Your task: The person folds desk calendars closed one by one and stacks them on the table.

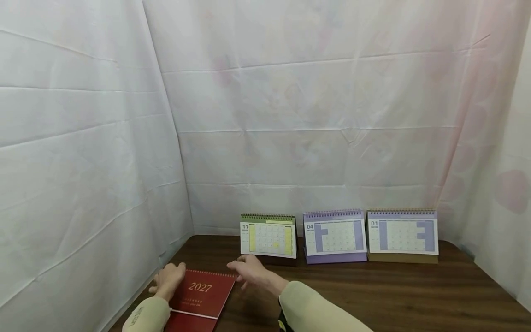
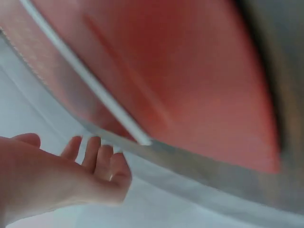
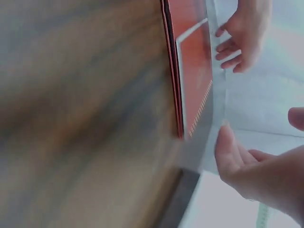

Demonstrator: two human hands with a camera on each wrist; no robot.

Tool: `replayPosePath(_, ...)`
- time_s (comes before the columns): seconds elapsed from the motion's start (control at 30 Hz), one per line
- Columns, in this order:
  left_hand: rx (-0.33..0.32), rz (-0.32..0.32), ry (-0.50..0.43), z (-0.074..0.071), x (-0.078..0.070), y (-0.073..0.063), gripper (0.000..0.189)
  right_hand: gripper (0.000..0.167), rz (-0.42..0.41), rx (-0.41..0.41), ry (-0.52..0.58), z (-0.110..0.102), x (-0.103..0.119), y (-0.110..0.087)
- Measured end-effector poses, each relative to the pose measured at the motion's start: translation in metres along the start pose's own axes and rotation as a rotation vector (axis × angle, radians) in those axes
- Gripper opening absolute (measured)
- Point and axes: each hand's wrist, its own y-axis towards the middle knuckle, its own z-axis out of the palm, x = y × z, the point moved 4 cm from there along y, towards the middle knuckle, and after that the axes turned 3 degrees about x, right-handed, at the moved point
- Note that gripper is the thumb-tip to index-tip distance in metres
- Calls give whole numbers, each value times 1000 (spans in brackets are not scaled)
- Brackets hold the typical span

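A red desk calendar (image 1: 203, 290) marked 2027 lies folded flat on the front left of the table, its spiral edge toward the back. My left hand (image 1: 168, 280) is beside the calendar's far left corner, fingers loosely bent and holding nothing. In the left wrist view that hand (image 2: 95, 178) is off the calendar's side. Near the far right corner is my right hand (image 1: 254, 273), also empty. The right wrist view shows the right hand (image 3: 256, 173) with relaxed fingers, apart from the red calendar (image 3: 195, 83), whose spiral side is nearest to it.
Three calendars stand in a row at the back of the dark wooden table (image 1: 386, 290): a green one (image 1: 268, 236), a purple one (image 1: 335, 236) and a purple one on a tan base (image 1: 402, 236). Pale cloth (image 1: 298, 157) hangs behind and at both sides.
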Motion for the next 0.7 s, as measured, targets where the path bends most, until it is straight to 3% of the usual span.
replayPosePath(0.07, -34, 75, 26, 3, -16, -1, 50, 60, -99, -31, -179, -13, 7, 0)
replayPosePath(0.17, -31, 179, 7, 9, -44, -2, 54, 66, -217, -91, -421, -31, 14, 0)
replayPosePath(0.33, 66, 319, -131, 26, -93, 1, 65, 68, -352, -262, -651, -61, 21, 4)
replayPosePath(0.43, 133, 382, -233, 35, -121, 3, 70, 72, -394, -372, -726, -80, 24, 6)
replayPosePath(0.53, 167, 396, -304, 43, -141, 6, 73, 74, -396, -434, -739, -97, 25, 8)
replayPosePath(0.7, 193, 367, -390, 59, -155, 14, 73, 74, -327, -447, -654, -119, 20, 13)
